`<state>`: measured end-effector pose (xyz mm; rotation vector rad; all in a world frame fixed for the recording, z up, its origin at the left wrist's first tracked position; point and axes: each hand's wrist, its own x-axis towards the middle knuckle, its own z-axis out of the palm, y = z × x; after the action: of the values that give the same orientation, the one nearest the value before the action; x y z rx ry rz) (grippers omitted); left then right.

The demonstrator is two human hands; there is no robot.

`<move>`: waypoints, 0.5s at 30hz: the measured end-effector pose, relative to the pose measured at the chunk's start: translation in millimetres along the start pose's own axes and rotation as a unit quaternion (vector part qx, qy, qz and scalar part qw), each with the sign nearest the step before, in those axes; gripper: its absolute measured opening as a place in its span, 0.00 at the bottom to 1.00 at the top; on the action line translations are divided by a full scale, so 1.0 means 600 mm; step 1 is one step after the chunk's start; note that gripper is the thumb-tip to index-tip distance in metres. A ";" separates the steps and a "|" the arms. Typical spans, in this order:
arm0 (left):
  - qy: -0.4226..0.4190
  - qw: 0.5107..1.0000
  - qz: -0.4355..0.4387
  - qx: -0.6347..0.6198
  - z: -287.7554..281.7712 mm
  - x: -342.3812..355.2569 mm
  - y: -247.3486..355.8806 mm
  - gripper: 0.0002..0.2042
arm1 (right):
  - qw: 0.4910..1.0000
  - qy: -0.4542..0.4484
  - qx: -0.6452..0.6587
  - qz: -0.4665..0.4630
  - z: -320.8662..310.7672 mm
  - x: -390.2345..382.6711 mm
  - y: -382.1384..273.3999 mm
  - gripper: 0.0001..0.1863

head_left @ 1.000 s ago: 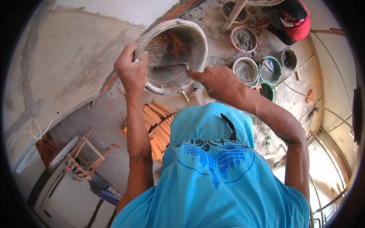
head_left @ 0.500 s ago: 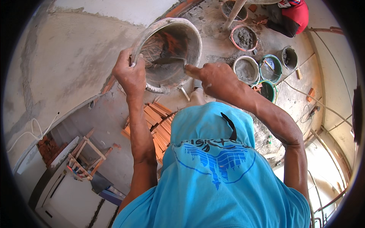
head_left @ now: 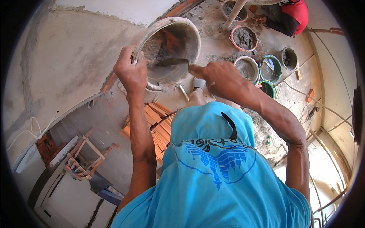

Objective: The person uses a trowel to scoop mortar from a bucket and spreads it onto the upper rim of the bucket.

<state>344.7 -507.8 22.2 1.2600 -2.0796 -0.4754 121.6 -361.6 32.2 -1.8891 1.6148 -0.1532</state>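
A mortar-crusted bucket (head_left: pixel 194 45) is tipped so that its mouth faces me. My left hand (head_left: pixel 131 74) is closed on the left side of its rim. In my right hand (head_left: pixel 220 78), closed around the handle, is a trowel (head_left: pixel 171 62) whose blade reaches across the inside of the bucket. The blade lies against or close to the inner wall; I cannot tell which. Wet grey residue coats the bucket's inside, and the bucket's outer far side is hidden.
Right of the bucket stand a red-rimmed bucket of mortar (head_left: pixel 244 38), a whitish bucket (head_left: pixel 247 68) and green buckets (head_left: pixel 279 70). A person in red (head_left: pixel 298 17) crouches at the far right. Orange bricks or tiles (head_left: pixel 163 129) lie below. A wooden frame (head_left: pixel 89 152) stands lower left, beyond the grey wall (head_left: pixel 76 53).
My right hand has shifted slightly right with the trowel, whose blade sits a little differently inside the bucket. The bucket has moved very slightly left. The person in red has reached an arm leftward.
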 end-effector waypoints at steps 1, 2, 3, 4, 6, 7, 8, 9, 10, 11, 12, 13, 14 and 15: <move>0.000 1.000 0.007 -0.001 0.001 0.000 0.004 0.12 | 1.000 -0.012 0.002 0.000 -0.002 -0.008 -0.007 0.20; 0.001 1.000 0.014 -0.004 0.002 0.002 0.007 0.12 | 0.999 -0.022 -0.032 -0.002 -0.004 -0.011 -0.019 0.19; 0.001 1.000 0.011 -0.010 0.003 0.003 0.009 0.12 | 0.999 0.007 -0.053 -0.007 0.005 -0.009 -0.017 0.19; 0.001 1.000 0.008 -0.016 0.004 0.004 0.012 0.12 | 0.997 0.035 -0.074 -0.012 0.024 -0.007 -0.013 0.18; 0.001 1.000 0.013 -0.011 0.004 0.004 0.010 0.13 | 0.995 0.048 -0.091 -0.011 0.041 0.005 -0.007 0.22; 0.003 1.000 0.022 -0.002 0.007 -0.001 0.004 0.13 | 0.996 0.033 -0.088 -0.003 0.043 0.017 -0.002 0.28; 0.002 1.000 0.030 0.005 0.011 -0.003 0.002 0.13 | 0.996 0.016 -0.087 0.007 0.047 0.024 0.002 0.33; 0.001 1.000 0.021 0.001 0.013 -0.004 0.003 0.13 | 0.995 0.024 -0.094 0.013 0.056 0.026 0.004 0.33; -0.001 1.000 0.013 -0.004 0.011 -0.004 0.007 0.14 | 0.994 0.033 -0.102 0.020 0.068 0.027 0.006 0.32; -0.001 1.000 0.005 -0.007 0.010 -0.002 0.010 0.14 | 0.993 0.042 -0.109 0.026 0.077 0.030 0.007 0.32; 0.003 1.000 0.019 0.000 0.015 -0.004 0.008 0.13 | 0.993 0.040 -0.105 0.030 0.084 0.036 0.005 0.32; 0.007 0.999 0.032 0.008 0.022 -0.007 0.002 0.13 | 0.994 0.038 -0.101 0.035 0.091 0.042 0.002 0.33; 0.011 0.999 0.045 0.014 0.028 -0.009 0.002 0.13 | 0.994 0.035 -0.099 0.041 0.093 0.045 0.002 0.33; 0.014 0.999 0.042 0.017 0.027 -0.009 0.002 0.13 | 0.995 0.031 -0.083 0.040 0.090 0.049 0.008 0.34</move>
<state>334.5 -502.7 9.5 1.1860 -2.1164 -0.3838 150.2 -367.9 -21.9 -1.9567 1.7904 -0.0451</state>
